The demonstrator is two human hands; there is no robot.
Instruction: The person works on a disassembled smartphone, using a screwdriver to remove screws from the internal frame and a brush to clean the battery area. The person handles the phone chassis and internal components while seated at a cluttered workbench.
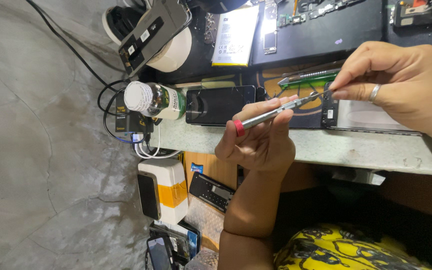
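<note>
I saw the slim metal screwdriver (271, 114) with its red cap held above the stone counter edge (326, 147), my left hand (261, 140) pinching its shaft while my right hand (401, 82) pinched the tip over the opened phone (366, 116), a dark phone (219, 104) and small bottle (153, 100) just beyond.

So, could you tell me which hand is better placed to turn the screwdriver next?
Probably the left hand: it grips the screwdriver shaft near the red cap, while the right hand only pinches the tip over the opened phone.
</note>
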